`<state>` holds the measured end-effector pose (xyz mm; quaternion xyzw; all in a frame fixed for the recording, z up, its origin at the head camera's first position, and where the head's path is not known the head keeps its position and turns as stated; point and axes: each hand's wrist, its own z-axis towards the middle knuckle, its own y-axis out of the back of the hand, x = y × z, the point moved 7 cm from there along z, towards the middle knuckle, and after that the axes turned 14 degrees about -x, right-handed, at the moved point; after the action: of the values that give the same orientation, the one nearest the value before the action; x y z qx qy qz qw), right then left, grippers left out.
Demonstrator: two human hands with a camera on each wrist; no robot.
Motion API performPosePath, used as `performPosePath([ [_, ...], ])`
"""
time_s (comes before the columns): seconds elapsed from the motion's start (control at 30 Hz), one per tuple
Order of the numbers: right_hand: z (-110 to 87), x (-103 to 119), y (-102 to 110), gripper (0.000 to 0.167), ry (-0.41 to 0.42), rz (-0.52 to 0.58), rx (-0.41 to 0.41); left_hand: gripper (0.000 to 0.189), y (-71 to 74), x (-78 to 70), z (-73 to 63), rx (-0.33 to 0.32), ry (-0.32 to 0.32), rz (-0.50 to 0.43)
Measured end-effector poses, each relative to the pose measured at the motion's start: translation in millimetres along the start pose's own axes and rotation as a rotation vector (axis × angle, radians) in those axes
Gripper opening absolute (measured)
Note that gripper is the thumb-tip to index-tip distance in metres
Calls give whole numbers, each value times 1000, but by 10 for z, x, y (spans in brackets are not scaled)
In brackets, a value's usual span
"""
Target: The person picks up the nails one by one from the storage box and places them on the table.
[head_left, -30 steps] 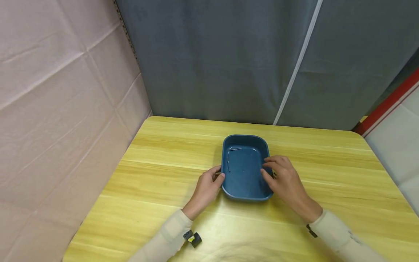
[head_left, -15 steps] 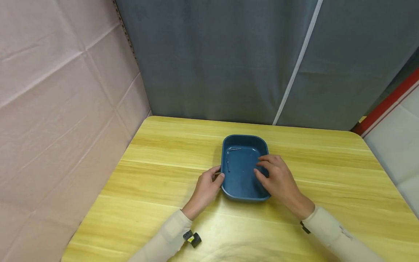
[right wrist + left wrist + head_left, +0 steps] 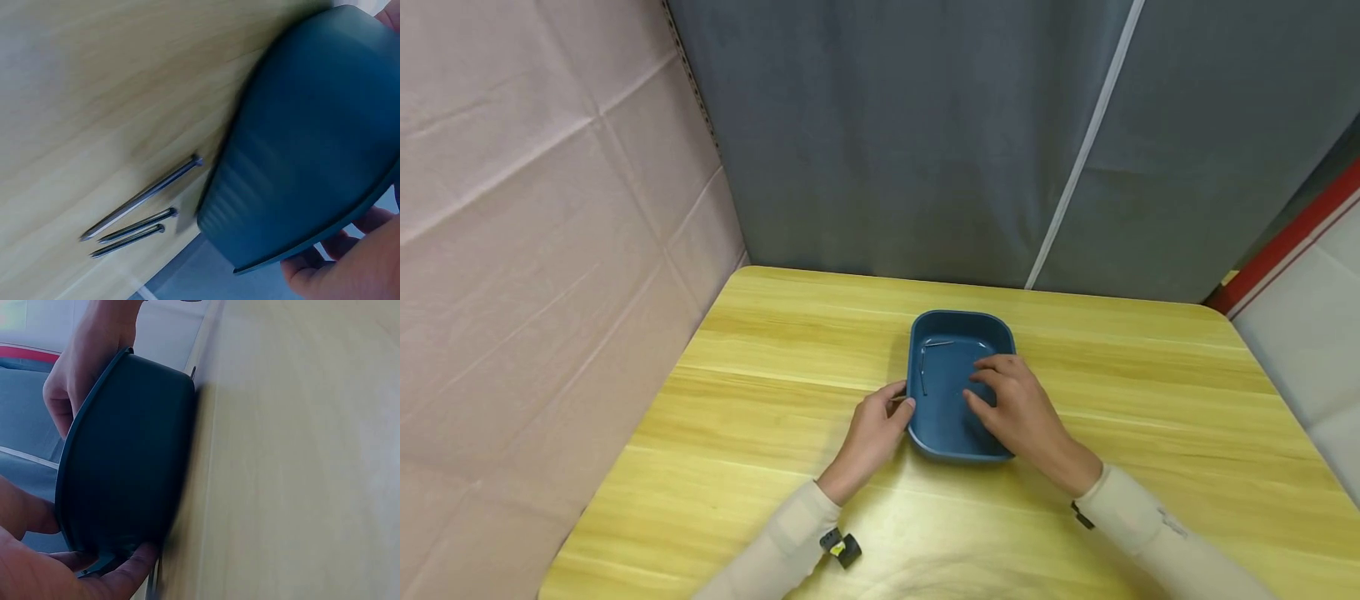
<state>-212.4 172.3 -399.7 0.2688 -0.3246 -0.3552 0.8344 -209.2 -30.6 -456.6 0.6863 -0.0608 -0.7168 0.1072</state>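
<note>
A dark blue plastic box [image 3: 957, 417] with rounded corners stands on the table. Inside it, two thin nails [image 3: 923, 371] lie along the left and far walls. My left hand [image 3: 874, 429] holds the box at its left side, thumb at the rim and fingers low against the outer wall. Thin metal pieces [image 3: 153, 578] show beside those fingers. Over the box's right half hangs my right hand [image 3: 1018, 408], fingers bent and spread, nothing visible between them; in the left wrist view it reaches over the rim. Three nails [image 3: 137, 201] lie on the table close to the box.
The wood-patterned table [image 3: 790, 333] backs onto a grey curtain [image 3: 887, 142]. A pale cloth wall [image 3: 542, 275] borders the left, and a white panel with a red edge [image 3: 1300, 242] stands at the right.
My right hand has moved left, from the box's right rim to over its inside. The left hand and box have hardly moved.
</note>
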Motion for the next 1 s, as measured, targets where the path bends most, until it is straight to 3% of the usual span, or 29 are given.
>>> performPosePath([
  [0.47,95,136,-261,30,-3,-37,133,44,2,25,-7,32,-11,-10],
  [1.0,304,217,-319,30,92,-59,153,44,-3,21,-14,35,-9,-19],
])
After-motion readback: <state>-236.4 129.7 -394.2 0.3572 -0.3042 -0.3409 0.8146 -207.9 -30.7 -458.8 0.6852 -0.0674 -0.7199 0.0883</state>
